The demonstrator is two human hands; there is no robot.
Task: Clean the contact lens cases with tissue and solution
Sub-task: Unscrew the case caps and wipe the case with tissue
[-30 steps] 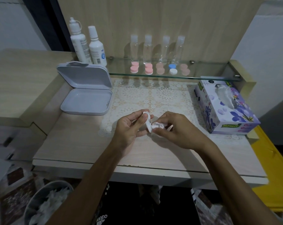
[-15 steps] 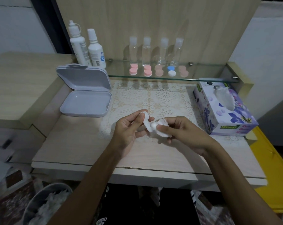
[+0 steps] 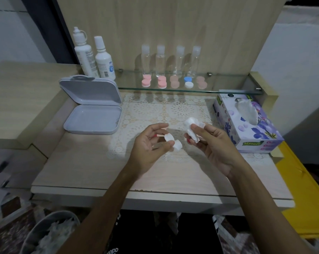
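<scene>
Above the desk, the left hand pinches a white lens case between thumb and fingers. The right hand, just beside it but apart, grips a crumpled tissue. A tissue box sits to the right.

It looked like a home vanity: a lace mat lay on the table, bottles lined a glass shelf, beside a tissue box.
</scene>
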